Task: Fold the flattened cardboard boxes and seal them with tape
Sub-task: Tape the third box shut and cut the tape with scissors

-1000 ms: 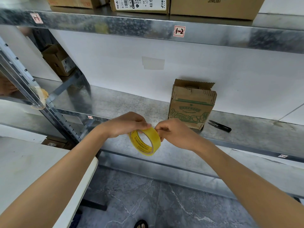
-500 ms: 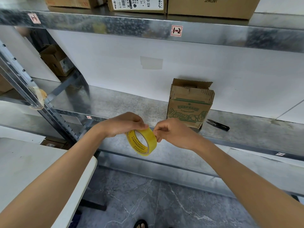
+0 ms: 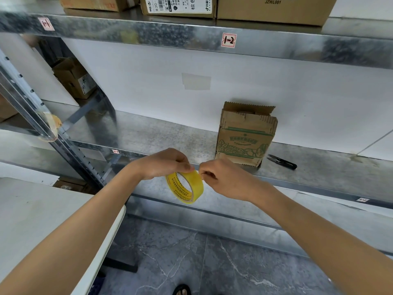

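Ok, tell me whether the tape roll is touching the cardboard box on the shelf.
Apart. The head view shows the tape roll gripped by the left hand in front of the shelf edge, clear of the cardboard box, which stands farther back.

Black snips (image 3: 281, 161) lie on the grey metal shelf (image 3: 148, 133), blades pointing left. Up above, the upper shelf's beam (image 3: 170, 33) carries a red-framed label (image 3: 229, 40) reading 1-2, and sealed cartons (image 3: 274, 7) sit on top, cut off by the frame. A pale patch (image 3: 196, 81) marks the white back wall. A white table (image 3: 42, 209) fills the lower left, beside a perforated upright (image 3: 74, 154). Down on the grey marbled floor (image 3: 212, 262), a dark sandal toe (image 3: 181, 290) peeks in.
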